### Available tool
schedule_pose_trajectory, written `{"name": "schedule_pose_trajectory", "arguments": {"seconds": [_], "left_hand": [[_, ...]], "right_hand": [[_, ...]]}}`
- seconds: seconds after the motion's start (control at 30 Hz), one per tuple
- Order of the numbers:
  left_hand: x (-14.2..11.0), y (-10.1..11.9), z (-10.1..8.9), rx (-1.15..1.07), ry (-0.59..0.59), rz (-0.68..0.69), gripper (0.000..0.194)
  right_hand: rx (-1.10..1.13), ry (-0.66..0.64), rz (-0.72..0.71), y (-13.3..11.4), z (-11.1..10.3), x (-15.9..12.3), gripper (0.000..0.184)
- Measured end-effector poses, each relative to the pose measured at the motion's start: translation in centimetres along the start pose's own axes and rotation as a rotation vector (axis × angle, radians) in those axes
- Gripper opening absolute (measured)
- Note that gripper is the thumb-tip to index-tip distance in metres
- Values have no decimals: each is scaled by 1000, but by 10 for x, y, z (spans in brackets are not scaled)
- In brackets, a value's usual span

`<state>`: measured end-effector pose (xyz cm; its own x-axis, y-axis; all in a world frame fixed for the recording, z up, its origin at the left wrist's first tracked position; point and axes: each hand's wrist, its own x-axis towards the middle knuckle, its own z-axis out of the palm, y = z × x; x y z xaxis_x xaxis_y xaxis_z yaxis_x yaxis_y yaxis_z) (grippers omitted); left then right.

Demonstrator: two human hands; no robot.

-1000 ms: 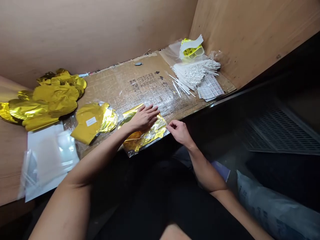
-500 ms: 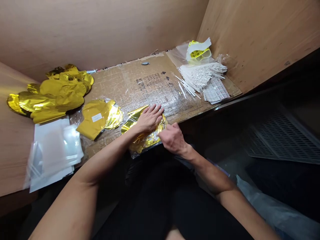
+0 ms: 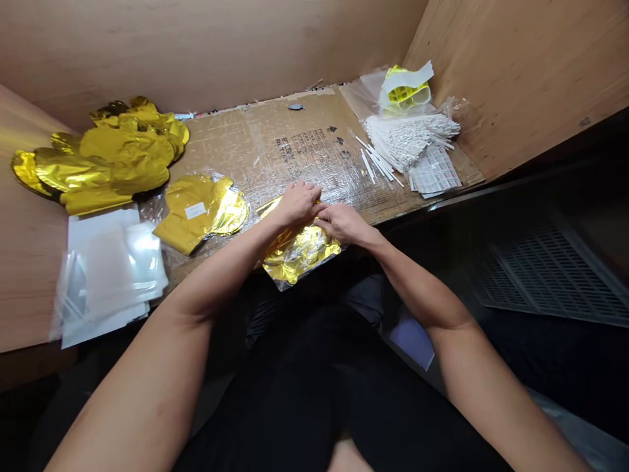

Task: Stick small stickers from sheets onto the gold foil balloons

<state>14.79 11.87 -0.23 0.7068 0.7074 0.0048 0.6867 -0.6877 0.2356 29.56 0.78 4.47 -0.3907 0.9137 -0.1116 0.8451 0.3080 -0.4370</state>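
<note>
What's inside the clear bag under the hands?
Gold foil, crumpled, shows through the clear bag. The left hand and right hand cover some of its far part, hidden from view, as is anything beneath the foil.

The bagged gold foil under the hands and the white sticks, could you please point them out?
Bagged gold foil [image 3: 302,254], head view, on its crinkled near part.
White sticks [image 3: 410,139], head view, on the pile's middle.

No wording can be read. Dark characters [image 3: 301,147] printed in lines on cardboard sheet [image 3: 230,154], mid-scene; two small dark signs [image 3: 332,129] set at their right. White label [image 3: 195,210] seen on gold packet [image 3: 181,231] at left, print too small. Tiny rows printed on paper sheets [image 3: 441,176] at right, illegible.
</note>
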Motion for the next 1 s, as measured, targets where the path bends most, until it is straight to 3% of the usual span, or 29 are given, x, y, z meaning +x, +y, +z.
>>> {"name": "schedule_pose_trajectory", "arguments": {"seconds": [0.1,0.17,0.23,0.3,0.37,0.43,0.5,0.57,0.63,0.7,0.87,0.93,1.0], "left_hand": [[3,-12,4,-9,36,-32,41],[4,-13,7,-12,73,-58,43],[5,-12,9,-20,106,-82,45],[5,-10,10,-32,123,-108,45],[5,-9,11,-38,137,-118,45],[5,-9,11,-40,157,-111,46],[5,-12,12,-47,170,-103,45],[6,-16,13,-50,168,-106,44],[7,-21,13,-46,167,-119,43],[10,-26,13,-59,174,-130,43],[12,-31,-3,-171,255,-144,29],[-3,-26,-14,-199,334,-133,24],[-30,-20,-24,-198,334,-98,27]], "right_hand": [[100,-46,-464,-22,7,-29,43],[182,-119,-599,-26,8,-51,41],[266,-72,-472,-21,7,-61,36],[284,15,-197,-16,8,-57,39],[183,-13,34,-20,12,-43,61],[12,-102,147,-35,15,-27,64],[-126,-179,99,-51,17,-20,39],[-157,-275,-131,-58,15,-27,19],[-84,-404,-453,-50,13,-49,23],[13,-486,-611,-30,12,-81,26],[131,-415,-229,11,6,-148,22],[323,-273,-138,8,-1,-158,26],[482,-119,-47,1,-7,-161,32]]}}
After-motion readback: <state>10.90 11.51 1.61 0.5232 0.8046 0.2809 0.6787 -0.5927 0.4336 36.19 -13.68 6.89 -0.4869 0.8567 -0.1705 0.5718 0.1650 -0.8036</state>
